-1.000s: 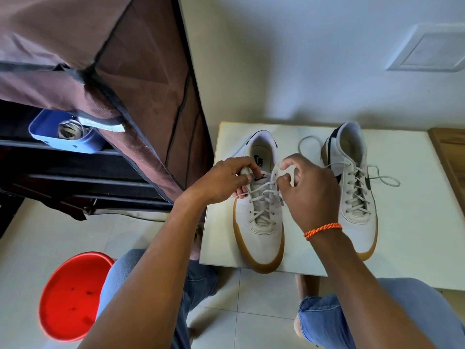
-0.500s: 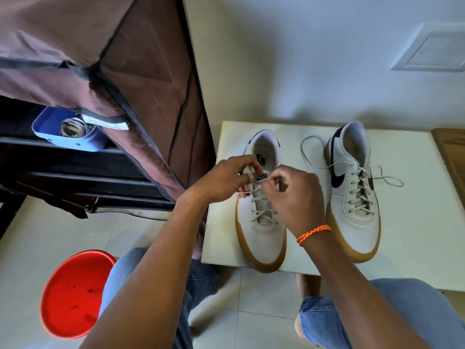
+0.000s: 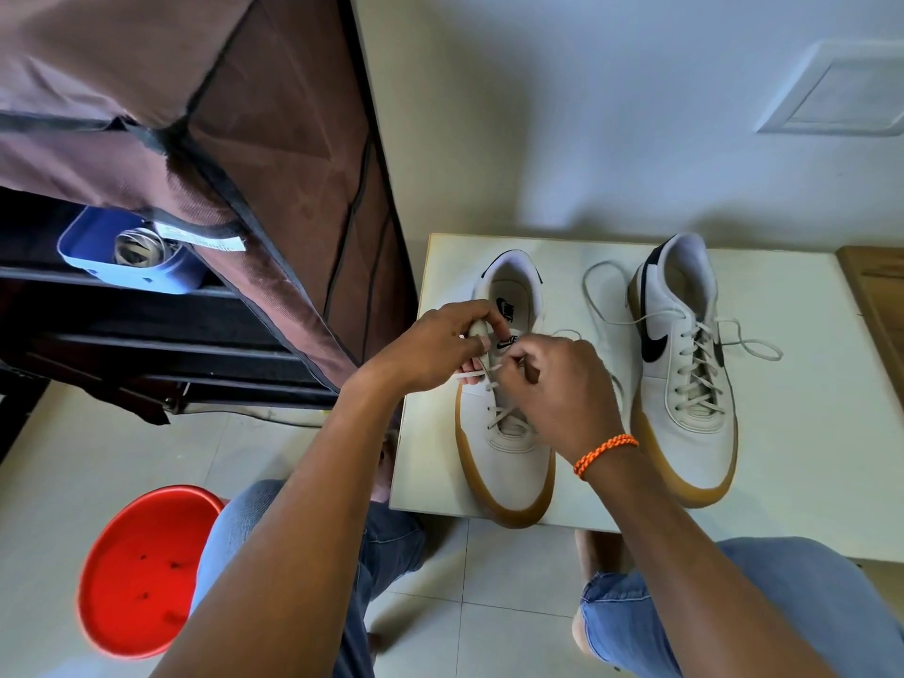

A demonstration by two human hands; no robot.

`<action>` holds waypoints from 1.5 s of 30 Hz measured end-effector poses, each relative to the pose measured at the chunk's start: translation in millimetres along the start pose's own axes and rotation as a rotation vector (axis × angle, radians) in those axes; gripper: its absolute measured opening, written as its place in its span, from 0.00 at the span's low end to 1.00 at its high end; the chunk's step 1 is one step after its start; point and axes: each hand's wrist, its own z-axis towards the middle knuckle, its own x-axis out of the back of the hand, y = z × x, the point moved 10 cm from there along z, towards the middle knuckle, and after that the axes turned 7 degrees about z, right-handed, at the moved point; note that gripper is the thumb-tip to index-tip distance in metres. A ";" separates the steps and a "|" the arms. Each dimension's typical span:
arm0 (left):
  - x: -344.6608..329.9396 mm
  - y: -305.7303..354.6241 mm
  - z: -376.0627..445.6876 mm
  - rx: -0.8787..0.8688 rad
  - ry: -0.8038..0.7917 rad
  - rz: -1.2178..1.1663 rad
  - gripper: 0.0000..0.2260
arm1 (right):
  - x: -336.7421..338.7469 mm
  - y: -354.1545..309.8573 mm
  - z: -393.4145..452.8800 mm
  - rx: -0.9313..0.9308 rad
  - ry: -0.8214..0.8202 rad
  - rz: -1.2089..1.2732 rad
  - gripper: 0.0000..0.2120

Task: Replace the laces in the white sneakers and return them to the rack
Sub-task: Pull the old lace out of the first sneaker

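Far left, low on the tiled floor: a red bucket [image 3: 146, 570]. Above it, a brown fabric shoe rack [image 3: 205, 139] with its cover lifted, a blue tub [image 3: 98, 247] on a dark shelf inside. Right of the rack, a low white table [image 3: 807, 482] against the wall, bearing both sneakers, toes toward the camera. On the table's left part, the near sneaker [image 3: 508, 462], white with a tan sole, only partly laced. Left hand [image 3: 435, 345] curled over that shoe's left edge by the tongue, fingers pinching the upper. Right hand [image 3: 562, 384], orange bracelet [image 3: 604, 455] at the wrist, closed over the eyelets, fingertips pinching the lace [image 3: 494, 369] near the top. Further right, well apart from both hands, the second sneaker [image 3: 685, 384], fully laced, its loose lace ends [image 3: 753, 347] trailing on the tabletop either side. At the far right edge, a strip of wood [image 3: 875, 296].
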 end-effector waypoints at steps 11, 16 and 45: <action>0.0 -1.9 -0.8 0.016 -0.003 -0.003 0.15 | -0.6 -3.5 -2.0 0.033 -0.021 0.028 0.08; 0.1 -1.3 -0.5 0.020 0.001 0.003 0.15 | -6.8 -1.8 -2.1 0.034 -0.036 -0.024 0.06; -1.7 -0.3 -2.7 0.031 -0.024 -0.037 0.13 | 5.1 -0.9 -0.6 0.013 -0.013 0.033 0.10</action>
